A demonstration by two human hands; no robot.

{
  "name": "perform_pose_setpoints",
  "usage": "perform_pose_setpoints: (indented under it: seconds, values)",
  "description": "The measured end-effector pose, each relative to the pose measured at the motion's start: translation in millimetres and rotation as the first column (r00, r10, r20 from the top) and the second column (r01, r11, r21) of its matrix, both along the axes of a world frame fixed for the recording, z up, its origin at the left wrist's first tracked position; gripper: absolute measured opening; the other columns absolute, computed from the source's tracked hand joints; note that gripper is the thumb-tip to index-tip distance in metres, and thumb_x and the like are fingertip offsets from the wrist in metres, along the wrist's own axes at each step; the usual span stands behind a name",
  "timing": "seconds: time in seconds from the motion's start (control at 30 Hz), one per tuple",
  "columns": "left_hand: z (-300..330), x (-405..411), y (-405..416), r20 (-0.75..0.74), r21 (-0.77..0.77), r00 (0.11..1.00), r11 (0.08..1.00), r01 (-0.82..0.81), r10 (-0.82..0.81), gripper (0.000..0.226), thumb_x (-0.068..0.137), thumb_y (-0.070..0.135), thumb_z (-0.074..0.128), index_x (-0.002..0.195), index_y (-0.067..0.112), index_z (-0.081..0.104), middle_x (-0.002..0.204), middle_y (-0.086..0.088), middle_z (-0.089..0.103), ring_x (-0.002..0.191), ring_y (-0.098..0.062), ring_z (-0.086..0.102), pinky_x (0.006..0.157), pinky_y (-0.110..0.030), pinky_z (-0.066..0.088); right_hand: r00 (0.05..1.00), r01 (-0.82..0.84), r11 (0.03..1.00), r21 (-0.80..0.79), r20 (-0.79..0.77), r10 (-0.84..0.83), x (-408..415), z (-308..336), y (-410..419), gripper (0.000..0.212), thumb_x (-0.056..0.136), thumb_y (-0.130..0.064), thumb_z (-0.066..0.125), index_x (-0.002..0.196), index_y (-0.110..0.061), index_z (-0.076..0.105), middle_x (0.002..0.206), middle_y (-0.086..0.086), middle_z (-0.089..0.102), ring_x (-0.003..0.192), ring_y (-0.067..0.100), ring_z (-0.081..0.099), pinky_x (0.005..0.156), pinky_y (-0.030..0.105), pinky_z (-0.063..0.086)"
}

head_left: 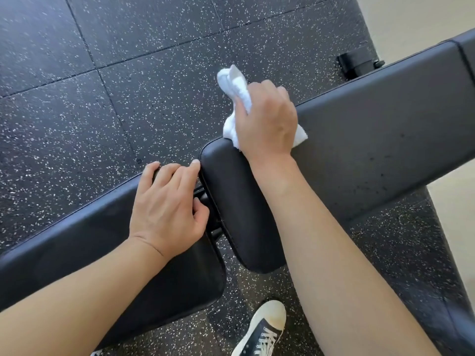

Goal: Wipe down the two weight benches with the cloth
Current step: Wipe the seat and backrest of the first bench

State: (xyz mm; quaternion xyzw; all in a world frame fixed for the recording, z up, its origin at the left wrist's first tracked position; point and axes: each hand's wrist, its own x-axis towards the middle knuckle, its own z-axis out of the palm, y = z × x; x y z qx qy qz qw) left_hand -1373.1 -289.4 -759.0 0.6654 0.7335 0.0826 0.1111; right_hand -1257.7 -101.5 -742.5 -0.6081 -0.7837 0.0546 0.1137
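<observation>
A black padded weight bench runs across the view in two pads. Its long back pad (372, 129) stretches to the right and its seat pad (77, 253) lies at the lower left, with a gap between them. My right hand (264, 122) grips a bunched white cloth (235, 88) at the far edge of the back pad, near its left end. Part of the cloth sticks out beyond the pad, over the floor. My left hand (167, 206) rests on the seat pad's end, fingers curled over its far edge beside the gap.
Black rubber floor tiles (102, 98) with white flecks surround the bench. A black frame foot (357, 65) shows beyond the back pad. My shoe (264, 330) stands on the floor under the gap. A pale wall (411, 21) rises at the upper right.
</observation>
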Motion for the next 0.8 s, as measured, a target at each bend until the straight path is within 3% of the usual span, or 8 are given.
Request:
perform_pose_setpoints:
  seconds: [0.1,0.2,0.27,0.4,0.57,0.7,0.8]
  values:
    - [1,0,0,-0.001,-0.005,1.000,1.000,-0.006,0.006,0.063,0.080,0.025,0.057,0.140,0.003,0.055,0.106,-0.005,0.068,0.114,-0.033,0.059,0.120,-0.054,0.031,0.990,-0.128,0.990,-0.050,0.054,0.131,-20,-2,-7,0.017,0.100,-0.033,0.053,0.095,-0.019,0.063,0.099,0.000,0.063,0.096,0.027,0.057,0.072,0.037,0.033]
    - [1,0,0,0.002,-0.002,1.000,1.000,-0.005,0.005,0.064,0.080,0.025,0.058,0.139,0.002,0.055,0.107,-0.006,0.068,0.114,-0.034,0.059,0.120,-0.054,0.032,0.981,-0.171,0.984,0.051,-0.087,0.175,-7,3,-40,0.016,0.097,-0.027,0.061,0.088,-0.015,0.063,0.086,0.004,0.060,0.080,0.029,0.053,0.065,0.039,0.038]
    - [1,0,0,0.004,-0.005,1.000,1.000,-0.004,0.004,0.065,0.080,0.025,0.059,0.140,0.002,0.054,0.108,-0.006,0.068,0.115,-0.034,0.059,0.120,-0.054,0.031,0.959,-0.217,0.970,0.106,-0.162,0.232,18,3,-72,0.015,0.098,-0.024,0.063,0.092,-0.011,0.067,0.080,0.006,0.056,0.072,0.030,0.048,0.062,0.045,0.041]
    - [2,-1,0,0.009,-0.004,1.000,1.000,-0.003,0.003,0.065,0.079,0.024,0.060,0.140,0.001,0.056,0.108,-0.006,0.068,0.114,-0.033,0.060,0.120,-0.053,0.031,0.939,-0.311,0.944,0.105,-0.122,0.323,96,-2,-124,0.017,0.100,-0.020,0.062,0.106,-0.006,0.071,0.078,0.005,0.049,0.068,0.028,0.041,0.060,0.048,0.042]
    - [3,0,0,0.011,-0.005,1.000,1.000,-0.009,0.009,0.064,0.079,0.022,0.059,0.138,0.001,0.058,0.107,-0.007,0.069,0.113,-0.034,0.062,0.119,-0.053,0.033,0.973,-0.181,0.972,0.152,-0.115,0.200,129,-3,-101,0.022,0.104,-0.023,0.056,0.099,-0.006,0.068,0.075,0.004,0.047,0.067,0.026,0.036,0.058,0.042,0.038]
    - [4,0,0,0.011,0.005,1.000,1.000,-0.017,0.017,0.063,0.078,0.022,0.058,0.138,0.001,0.058,0.109,-0.008,0.070,0.113,-0.034,0.061,0.119,-0.054,0.034,0.974,0.070,0.993,0.094,-0.222,-0.048,65,0,-50,0.018,0.098,-0.024,0.061,0.094,-0.008,0.066,0.085,0.008,0.062,0.075,0.033,0.051,0.066,0.043,0.042]
    - [2,1,0,0.016,0.016,1.000,1.000,-0.015,0.015,0.063,0.078,0.023,0.057,0.138,0.002,0.057,0.108,-0.007,0.068,0.113,-0.034,0.060,0.118,-0.056,0.035,0.993,0.037,0.997,0.066,-0.113,-0.029,5,1,-29,0.018,0.097,-0.032,0.059,0.094,-0.015,0.064,0.093,0.003,0.064,0.085,0.030,0.057,0.066,0.039,0.037]
